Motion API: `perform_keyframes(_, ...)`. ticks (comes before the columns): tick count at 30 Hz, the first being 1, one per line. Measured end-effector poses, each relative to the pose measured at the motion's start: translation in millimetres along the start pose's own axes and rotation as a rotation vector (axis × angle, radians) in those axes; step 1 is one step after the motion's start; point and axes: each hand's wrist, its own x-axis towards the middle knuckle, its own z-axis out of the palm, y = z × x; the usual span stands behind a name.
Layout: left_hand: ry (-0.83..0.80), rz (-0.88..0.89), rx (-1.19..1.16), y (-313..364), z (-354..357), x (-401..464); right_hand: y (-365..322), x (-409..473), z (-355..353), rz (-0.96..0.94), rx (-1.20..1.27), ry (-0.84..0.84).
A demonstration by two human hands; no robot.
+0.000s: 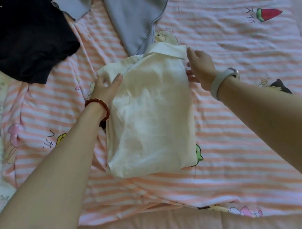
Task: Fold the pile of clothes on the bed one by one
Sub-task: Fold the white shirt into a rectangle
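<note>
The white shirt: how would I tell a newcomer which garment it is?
Start from the striped pink sheet covering the bed. At its middle, between the left hand and right hand, lies the white shirt. It is the only pale, neatly folded piece, collar at its far end; the black garment and grey garment beyond it lie loose.

Folded cream shirt (150, 114) (collar up) mid-bed

Both forearms are bare, with no sleeves in view. The left wrist carries a bracelet (100, 109) of round, dark red beads. The right wrist carries a pale, smooth band (219, 83) with a small rounded watch body (234, 71) on its outer side. Both hands are ungloved.
</note>
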Motion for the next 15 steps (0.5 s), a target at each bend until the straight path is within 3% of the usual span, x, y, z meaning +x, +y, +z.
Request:
perform_keyframes(3,-0.072,0.040,-0.048,-0.6,2.2,8.5,-13.3,17.5,8.1,0.164,0.018,-0.115)
perform_keyframes(8,-0.120,0.048,-0.113,3.5,8.3,18.2,-22.2,35.4,24.5,0.197,0.109,-0.108)
perform_keyframes(15,-0.256,0.030,-0.080,14.8,14.7,24.9,-28.2,34.5,-3.1,0.025,-0.010,-0.447)
